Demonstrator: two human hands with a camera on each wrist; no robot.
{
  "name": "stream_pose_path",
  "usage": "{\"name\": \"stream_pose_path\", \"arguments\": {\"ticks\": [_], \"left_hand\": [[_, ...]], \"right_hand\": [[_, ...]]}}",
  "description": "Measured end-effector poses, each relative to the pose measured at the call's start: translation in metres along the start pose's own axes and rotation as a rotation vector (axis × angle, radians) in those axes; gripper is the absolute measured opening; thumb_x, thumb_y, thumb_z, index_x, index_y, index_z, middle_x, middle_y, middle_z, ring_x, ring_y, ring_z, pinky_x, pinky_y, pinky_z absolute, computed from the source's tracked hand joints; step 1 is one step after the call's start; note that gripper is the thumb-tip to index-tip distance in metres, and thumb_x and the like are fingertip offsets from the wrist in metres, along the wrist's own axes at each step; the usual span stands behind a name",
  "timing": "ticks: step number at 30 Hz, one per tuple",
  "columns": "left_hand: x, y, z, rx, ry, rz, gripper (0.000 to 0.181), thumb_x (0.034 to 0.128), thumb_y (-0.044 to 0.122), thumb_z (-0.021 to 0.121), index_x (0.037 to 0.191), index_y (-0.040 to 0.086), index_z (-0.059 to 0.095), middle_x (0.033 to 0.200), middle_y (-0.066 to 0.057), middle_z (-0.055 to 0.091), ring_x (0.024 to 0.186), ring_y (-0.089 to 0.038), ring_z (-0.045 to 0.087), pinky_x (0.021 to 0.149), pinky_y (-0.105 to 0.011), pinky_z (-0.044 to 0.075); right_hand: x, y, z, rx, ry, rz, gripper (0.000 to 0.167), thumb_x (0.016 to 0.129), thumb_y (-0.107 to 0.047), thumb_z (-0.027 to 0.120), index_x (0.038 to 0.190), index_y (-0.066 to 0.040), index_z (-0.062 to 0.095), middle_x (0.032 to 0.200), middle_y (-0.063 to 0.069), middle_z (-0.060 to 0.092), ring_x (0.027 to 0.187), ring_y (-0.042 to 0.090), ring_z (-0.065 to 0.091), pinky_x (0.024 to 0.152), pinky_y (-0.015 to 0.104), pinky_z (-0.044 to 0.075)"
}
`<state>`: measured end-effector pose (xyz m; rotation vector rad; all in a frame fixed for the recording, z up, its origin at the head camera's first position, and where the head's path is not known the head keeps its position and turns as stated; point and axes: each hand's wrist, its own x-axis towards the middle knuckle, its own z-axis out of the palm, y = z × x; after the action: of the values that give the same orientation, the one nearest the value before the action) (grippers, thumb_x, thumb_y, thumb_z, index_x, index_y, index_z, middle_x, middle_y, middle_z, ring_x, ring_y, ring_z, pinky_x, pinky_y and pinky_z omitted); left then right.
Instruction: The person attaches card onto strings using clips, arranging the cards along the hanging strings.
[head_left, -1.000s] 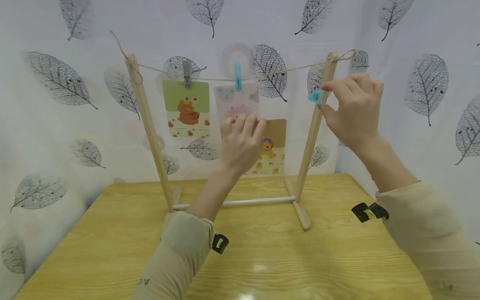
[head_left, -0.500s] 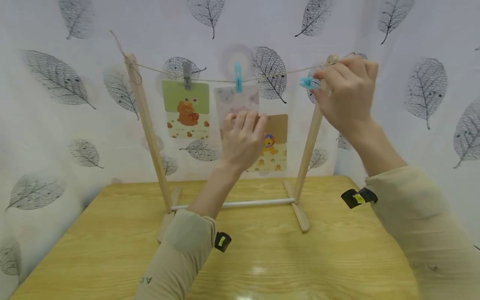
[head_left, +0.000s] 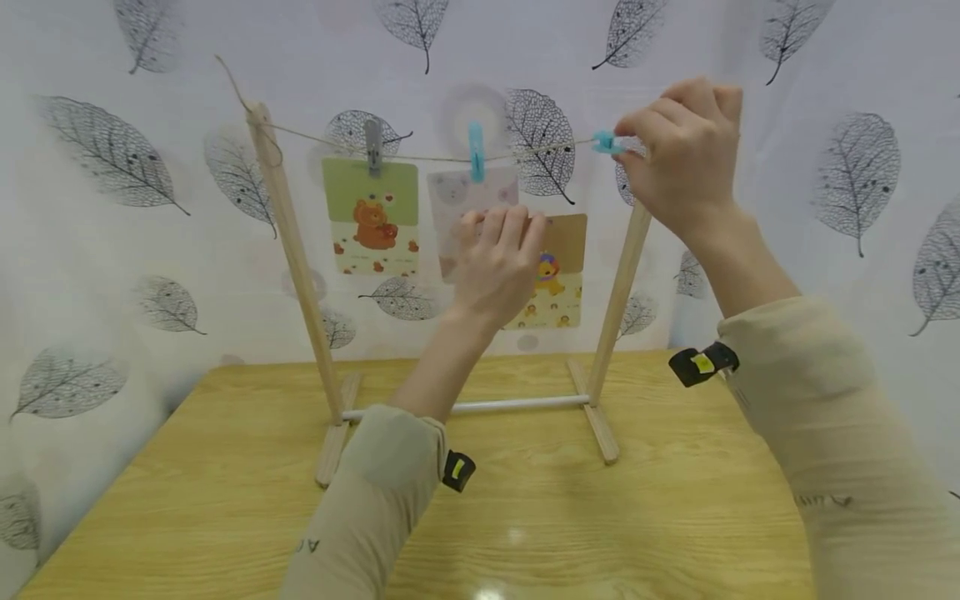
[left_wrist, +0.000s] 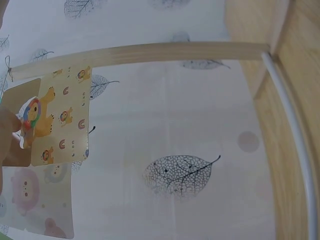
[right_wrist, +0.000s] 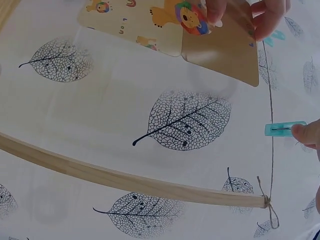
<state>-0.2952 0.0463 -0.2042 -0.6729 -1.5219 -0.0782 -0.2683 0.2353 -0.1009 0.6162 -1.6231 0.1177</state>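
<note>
My left hand (head_left: 498,262) holds a card with a brown top and a lion print (head_left: 562,250) by its upper part, in front of the pale pink card. In the right wrist view, fingers of that hand grip the lion card (right_wrist: 215,62) near its brown part. My right hand (head_left: 682,154) pinches a light blue clothespin (head_left: 606,142) between thumb and fingers. The clothespin (right_wrist: 285,129) overlaps the string (right_wrist: 272,170) near the right post; whether it grips the string I cannot tell. The lion card hangs below the string, apart from this clothespin.
A grey clothespin (head_left: 373,146) holds a green bear card (head_left: 371,217) on the string. Another blue clothespin (head_left: 476,152) holds a pale pink card (head_left: 457,187). The wooden posts (head_left: 300,275) and white crossbar (head_left: 525,406) stand on a wood-grain table (head_left: 225,483), before a leaf-print curtain (head_left: 247,325).
My right hand has moved up and left, bringing the blue clothespin to the string. My left hand has risen slightly and shifted right with the lion card.
</note>
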Motion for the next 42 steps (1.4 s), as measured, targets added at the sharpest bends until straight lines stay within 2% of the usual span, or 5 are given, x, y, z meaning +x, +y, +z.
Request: {"name": "stream_pose_path", "arguments": {"ticks": [6,14,26,33,42], "left_hand": [[0.004,0.000,0.003,0.004,-0.031,-0.005,0.019,0.0926,0.011,0.043,0.099,0.009,0.061,0.095,-0.007,0.057,0.089,-0.024,0.049,0.083,-0.041,0.034],[0.015,-0.001,0.015,0.085,-0.009,-0.030,0.019,0.0917,0.009,0.043,0.097,0.010,0.061,0.094,-0.006,0.056,0.088,-0.023,0.048,0.082,-0.039,0.035],[0.022,-0.003,0.032,0.108,-0.144,-0.030,0.020,0.0901,0.009,0.042,0.101,0.010,0.059,0.095,-0.006,0.054,0.090,-0.023,0.045,0.082,-0.038,0.031],[0.029,-0.003,0.041,0.168,-0.078,-0.021,0.020,0.0905,0.007,0.040,0.098,0.010,0.059,0.090,-0.004,0.054,0.086,-0.021,0.046,0.081,-0.036,0.032],[0.036,-0.001,0.049,0.227,0.007,0.000,0.022,0.0906,0.004,0.038,0.095,0.010,0.059,0.090,-0.002,0.054,0.086,-0.019,0.047,0.076,-0.032,0.032]], "right_hand": [[0.004,0.006,0.005,-0.007,-0.020,-0.052,0.007,0.073,-0.004,0.073,0.079,-0.002,0.070,0.077,0.014,0.068,0.083,0.030,0.049,0.083,0.045,0.030],[0.012,0.009,0.005,-0.061,-0.191,-0.121,0.012,0.079,-0.009,0.070,0.088,-0.001,0.070,0.084,0.015,0.068,0.089,0.032,0.049,0.083,0.047,0.031],[0.010,0.004,0.007,-0.052,-0.225,-0.097,0.017,0.076,-0.009,0.073,0.091,-0.001,0.069,0.088,0.015,0.068,0.092,0.032,0.049,0.084,0.047,0.031],[0.016,-0.003,0.005,-0.046,-0.275,-0.027,0.018,0.075,-0.010,0.075,0.091,-0.003,0.071,0.090,0.013,0.069,0.097,0.029,0.048,0.088,0.043,0.029],[0.018,-0.005,0.005,-0.012,-0.298,-0.018,0.018,0.075,-0.010,0.076,0.091,-0.003,0.072,0.090,0.012,0.070,0.096,0.029,0.048,0.087,0.043,0.029]]}}
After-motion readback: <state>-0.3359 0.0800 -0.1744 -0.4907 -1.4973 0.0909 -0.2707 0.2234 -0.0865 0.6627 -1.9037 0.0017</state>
